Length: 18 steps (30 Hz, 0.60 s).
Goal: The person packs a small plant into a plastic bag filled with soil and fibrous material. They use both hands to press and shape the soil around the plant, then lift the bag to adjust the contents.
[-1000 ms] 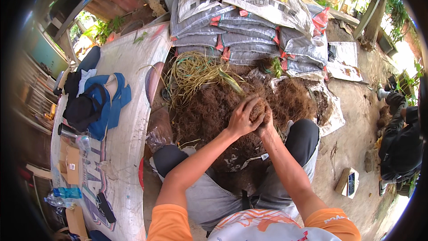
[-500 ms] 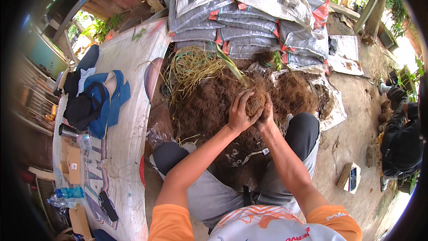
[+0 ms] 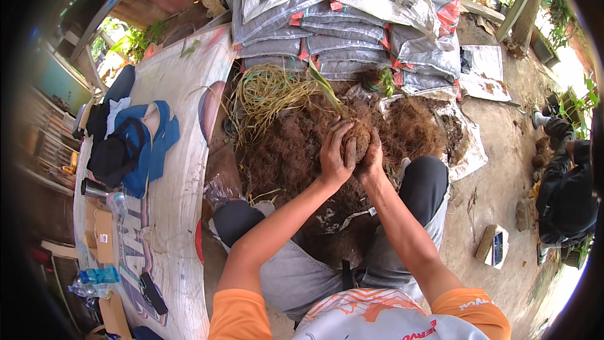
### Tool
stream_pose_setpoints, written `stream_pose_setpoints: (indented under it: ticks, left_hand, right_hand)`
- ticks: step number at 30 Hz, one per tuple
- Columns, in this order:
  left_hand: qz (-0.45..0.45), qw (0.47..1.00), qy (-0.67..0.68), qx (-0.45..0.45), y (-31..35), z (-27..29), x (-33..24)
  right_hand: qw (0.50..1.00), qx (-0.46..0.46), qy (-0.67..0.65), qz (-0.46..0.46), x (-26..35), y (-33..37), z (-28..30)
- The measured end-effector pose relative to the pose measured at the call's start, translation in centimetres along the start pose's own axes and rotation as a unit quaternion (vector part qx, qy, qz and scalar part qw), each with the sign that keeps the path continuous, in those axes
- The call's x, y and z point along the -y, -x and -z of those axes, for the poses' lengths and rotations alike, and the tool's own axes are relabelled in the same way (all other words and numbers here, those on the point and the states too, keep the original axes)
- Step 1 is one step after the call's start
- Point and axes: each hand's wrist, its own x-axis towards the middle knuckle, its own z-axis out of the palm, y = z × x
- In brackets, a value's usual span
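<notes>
Left fingers (image 3: 335,136) have shifted, cupping the fibrous ball (image 3: 358,137) against right fingers (image 3: 375,146).

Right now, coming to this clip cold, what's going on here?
A person's left hand and right hand cup a brown fibrous ball; a long green leaf appears to rise from it. A heap of brown fibre lies around the hands, with straw-coloured strands and stacked grey sacks beyond. Another person is at the right edge.
</notes>
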Motion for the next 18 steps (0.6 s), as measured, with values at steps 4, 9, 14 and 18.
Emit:
stream_pose_setpoints:
  ticks: [4, 9, 14, 18]
  left_hand:
    - [0.004, 1.0, -0.027, 0.016, 0.0, 0.0, -0.3]
    - [-0.019, 0.995, -0.006, 0.1, -2.1, 1.6, -0.6]
    - [-0.023, 0.992, -0.011, 0.124, -2.2, 1.7, -1.5]
    - [-0.014, 0.998, -0.005, 0.063, -0.8, 0.6, -1.4]
  right_hand:
    - [0.999, 0.027, -0.017, -0.019, 0.2, -0.5, 0.9]
    - [0.978, 0.148, -0.109, -0.097, 1.2, -1.9, 2.1]
    - [0.996, 0.013, -0.032, -0.083, 0.5, -0.5, 1.1]
    - [0.997, 0.016, 0.057, -0.042, 0.3, -2.3, 3.2]
